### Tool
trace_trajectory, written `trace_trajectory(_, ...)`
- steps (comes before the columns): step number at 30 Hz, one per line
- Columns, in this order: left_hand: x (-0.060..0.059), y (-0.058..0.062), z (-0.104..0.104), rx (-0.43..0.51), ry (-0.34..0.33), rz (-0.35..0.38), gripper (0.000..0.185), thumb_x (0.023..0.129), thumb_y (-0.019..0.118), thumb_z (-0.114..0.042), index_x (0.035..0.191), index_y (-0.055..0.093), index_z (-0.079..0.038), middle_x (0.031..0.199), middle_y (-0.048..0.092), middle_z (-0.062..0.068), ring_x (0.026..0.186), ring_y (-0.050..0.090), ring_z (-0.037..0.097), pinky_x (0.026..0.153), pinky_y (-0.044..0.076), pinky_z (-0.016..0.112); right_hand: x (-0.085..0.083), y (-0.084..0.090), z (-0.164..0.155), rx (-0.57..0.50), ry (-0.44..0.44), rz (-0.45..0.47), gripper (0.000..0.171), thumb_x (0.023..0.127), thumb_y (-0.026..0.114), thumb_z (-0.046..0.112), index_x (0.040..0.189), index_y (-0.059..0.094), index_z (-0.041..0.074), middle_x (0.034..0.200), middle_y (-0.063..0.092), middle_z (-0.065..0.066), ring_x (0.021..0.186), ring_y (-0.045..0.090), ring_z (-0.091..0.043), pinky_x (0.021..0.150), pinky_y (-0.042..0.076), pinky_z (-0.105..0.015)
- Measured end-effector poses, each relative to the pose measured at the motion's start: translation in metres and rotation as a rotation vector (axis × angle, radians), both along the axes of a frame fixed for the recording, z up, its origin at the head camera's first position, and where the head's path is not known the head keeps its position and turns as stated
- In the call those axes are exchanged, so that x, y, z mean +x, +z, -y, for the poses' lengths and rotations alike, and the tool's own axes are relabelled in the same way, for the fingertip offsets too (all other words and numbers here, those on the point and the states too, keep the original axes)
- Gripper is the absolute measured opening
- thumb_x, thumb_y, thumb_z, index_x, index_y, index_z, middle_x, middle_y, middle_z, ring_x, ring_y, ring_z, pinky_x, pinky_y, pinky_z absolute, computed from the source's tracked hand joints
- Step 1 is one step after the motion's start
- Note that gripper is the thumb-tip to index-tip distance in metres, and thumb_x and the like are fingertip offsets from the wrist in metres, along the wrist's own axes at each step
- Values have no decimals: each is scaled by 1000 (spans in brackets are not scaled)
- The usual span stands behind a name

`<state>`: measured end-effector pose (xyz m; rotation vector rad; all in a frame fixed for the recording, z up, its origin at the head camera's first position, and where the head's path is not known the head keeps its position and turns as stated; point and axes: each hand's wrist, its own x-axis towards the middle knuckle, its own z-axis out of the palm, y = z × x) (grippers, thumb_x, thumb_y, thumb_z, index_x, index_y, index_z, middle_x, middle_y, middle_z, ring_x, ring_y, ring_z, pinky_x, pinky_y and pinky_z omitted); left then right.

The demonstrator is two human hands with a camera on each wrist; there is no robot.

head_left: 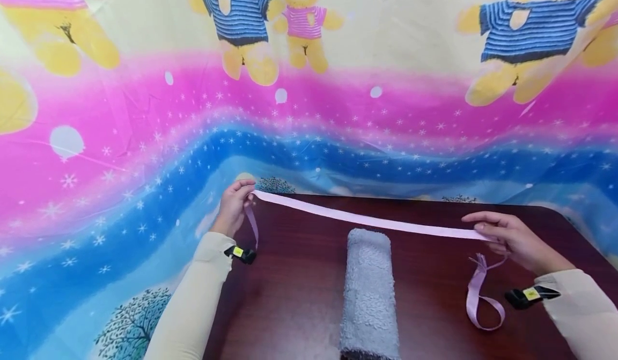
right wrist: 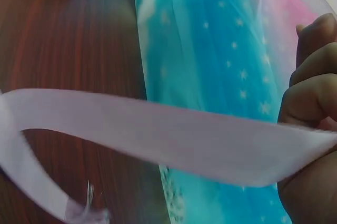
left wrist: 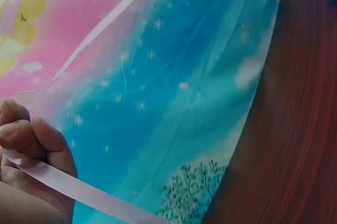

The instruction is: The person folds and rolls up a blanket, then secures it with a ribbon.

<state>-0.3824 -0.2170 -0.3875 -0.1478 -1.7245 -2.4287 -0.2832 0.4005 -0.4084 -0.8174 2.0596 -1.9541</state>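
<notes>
A pale pink ribbon [head_left: 367,220] is stretched taut above a dark wooden table [head_left: 299,274]. My left hand [head_left: 236,201] pinches one end at the table's far left corner, and a short tail hangs below it. At the right, my right hand [head_left: 507,236] holds the ribbon between thumb and fingers; the loose end [head_left: 478,295] curls onto the table. A rolled grey towel [head_left: 369,295] lies lengthwise under the ribbon's middle. The left wrist view has curled fingers [left wrist: 26,139] on the ribbon [left wrist: 84,192]. The right wrist view shows fingers [right wrist: 310,97] gripping the ribbon [right wrist: 158,134].
A bright printed cloth [head_left: 145,134] with teddy bears, pink and blue bands and stars hangs behind and to the left of the table. Bare table surface lies on both sides of the towel. Black wrist-camera straps [head_left: 531,295] sit on both cream sleeves.
</notes>
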Motion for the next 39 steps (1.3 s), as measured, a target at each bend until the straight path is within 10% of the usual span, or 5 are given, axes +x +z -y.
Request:
trace_trajectory(5,-1,-4,11,11,1,14,15,94,56,2,94,66,-9,64,51,0,49,43,7,56,44,24,0,3,-26,21,-48,-21,35,101,36,-9,132,51,-5,60,29,-10,48,19,-29,40,16,-43)
trace_trajectory(14,-11,-23,14,-115,-15,107,10,95,57,-2,95,63,-10,68,46,-1,55,38,8,50,34,20,-7,-5,-50,421,-427,-75,21,95,64,11,116,65,11,58,44,1,43,30,-19,39,32,-36)
trace_trajectory(22,-30,-36,19,-182,-20,162,6,93,63,-5,98,62,-8,76,54,-3,55,35,8,50,29,20,-33,-24,-46,873,-592,-215,42,95,62,41,109,68,2,98,67,-15,86,61,-27,66,48,-39)
trace_trajectory(31,-36,-64,26,-668,82,232,19,92,64,-10,110,64,-2,114,57,10,104,50,24,89,42,43,-56,-54,-26,895,-617,-153,50,96,55,50,109,68,4,101,66,-17,87,60,-33,65,49,-46)
trace_trajectory(39,-37,-73,24,-826,61,274,30,95,52,-7,120,62,7,127,56,24,123,47,41,101,38,54,-71,-73,-13,909,-554,-151,39,97,58,43,105,70,7,98,65,-10,84,57,-27,68,48,-43)
